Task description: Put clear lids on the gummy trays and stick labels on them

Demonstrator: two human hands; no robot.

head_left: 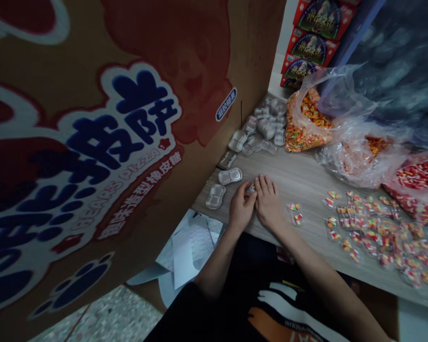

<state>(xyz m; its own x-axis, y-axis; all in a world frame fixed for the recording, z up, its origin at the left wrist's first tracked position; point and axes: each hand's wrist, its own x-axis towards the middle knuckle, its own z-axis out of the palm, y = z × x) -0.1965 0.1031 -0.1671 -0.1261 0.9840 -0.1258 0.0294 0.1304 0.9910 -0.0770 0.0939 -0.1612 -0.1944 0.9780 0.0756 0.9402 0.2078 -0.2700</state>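
At the table's near edge, my left hand (241, 209) curls its thumb and fingers around a small clear plastic case (251, 188), mostly hidden between the hands. My right hand (268, 202) lies nearly flat against its other side, fingers stretched out. Left of them sit two empty two-lobed clear cases (216, 196), (230, 176). Just right of my right hand is one case filled with colourful candy (296, 213).
A large printed cardboard box (196, 156) walls off the left. Empty cases (266, 126) are heaped behind. Bags of orange candy (308, 137) and red-and-white candy (421, 173) stand right, above many filled cases (374, 223). Red boxes (310, 47) are stacked at the back.
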